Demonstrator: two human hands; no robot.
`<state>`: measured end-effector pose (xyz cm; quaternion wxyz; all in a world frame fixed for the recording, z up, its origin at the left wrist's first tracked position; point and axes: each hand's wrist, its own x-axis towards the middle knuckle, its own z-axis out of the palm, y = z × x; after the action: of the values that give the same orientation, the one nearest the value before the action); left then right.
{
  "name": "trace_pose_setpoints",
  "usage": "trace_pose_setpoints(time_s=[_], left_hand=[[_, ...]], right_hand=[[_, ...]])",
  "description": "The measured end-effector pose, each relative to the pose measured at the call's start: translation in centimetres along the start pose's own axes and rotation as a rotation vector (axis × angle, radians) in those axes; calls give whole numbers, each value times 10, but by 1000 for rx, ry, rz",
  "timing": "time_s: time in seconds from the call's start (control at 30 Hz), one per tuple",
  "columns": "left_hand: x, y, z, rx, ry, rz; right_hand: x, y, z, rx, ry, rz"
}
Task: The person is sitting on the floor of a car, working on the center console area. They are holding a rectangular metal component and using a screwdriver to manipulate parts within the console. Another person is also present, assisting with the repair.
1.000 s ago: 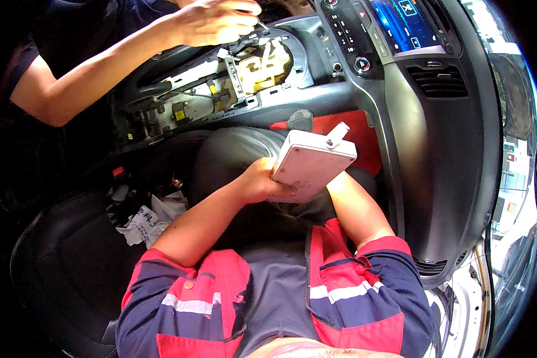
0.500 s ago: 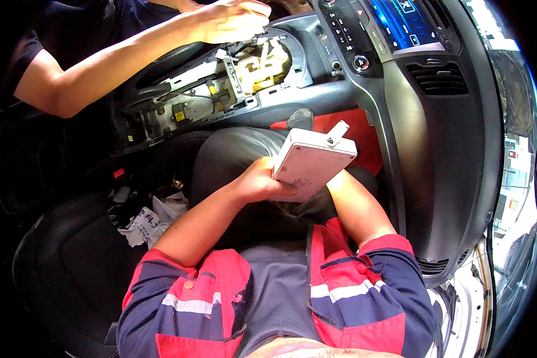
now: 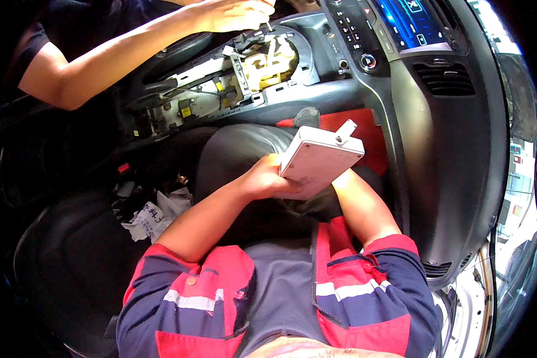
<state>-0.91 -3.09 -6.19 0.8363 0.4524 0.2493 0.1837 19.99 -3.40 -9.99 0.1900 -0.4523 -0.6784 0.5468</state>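
Note:
My left hand is closed around the left edge of a flat white rectangular device, its thumb lying over the near face. A short white tab sticks out of the device's far end, and small dark screw holes show at its corners. The device is tilted above my lap. My right forearm reaches up behind it; the right hand and its fingers are hidden by the device, with only the wrist showing at its right edge.
A co-worker's hand holds a thin tool over the opened centre console, which has exposed metal and yellow parts. The dashboard with a lit screen stands at right. Crumpled white paper lies left of my leg.
The whole view has shifted slightly, so the scene sits a little further right. A thin tool tip now shows below the co-worker's hand. My hold on the white device looks the same.

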Motion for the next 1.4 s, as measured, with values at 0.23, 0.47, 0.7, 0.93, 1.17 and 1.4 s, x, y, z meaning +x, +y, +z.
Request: trace_pose_setpoints(time_s=[0.23, 0.47, 0.7, 0.93, 1.17, 1.4], left_hand=[[0, -2, -2, 87, -7, 85], [1, 0, 1, 85, 48, 71], [-1, 3, 5, -74, 129, -10], [-2, 9, 5, -53, 139, -12], [0, 4, 4, -51, 131, 5], [1, 1, 5, -90, 136, 1]], right_hand=[[3, 1, -2, -22, -14, -9], [4, 3, -3, -44, -24, -15], [9, 4, -6, -82, -27, -35], [11, 1, -7, -135, 14, -71], [7, 5, -5, -102, 18, -65], [7, 10, -4, -35, 12, -43]])
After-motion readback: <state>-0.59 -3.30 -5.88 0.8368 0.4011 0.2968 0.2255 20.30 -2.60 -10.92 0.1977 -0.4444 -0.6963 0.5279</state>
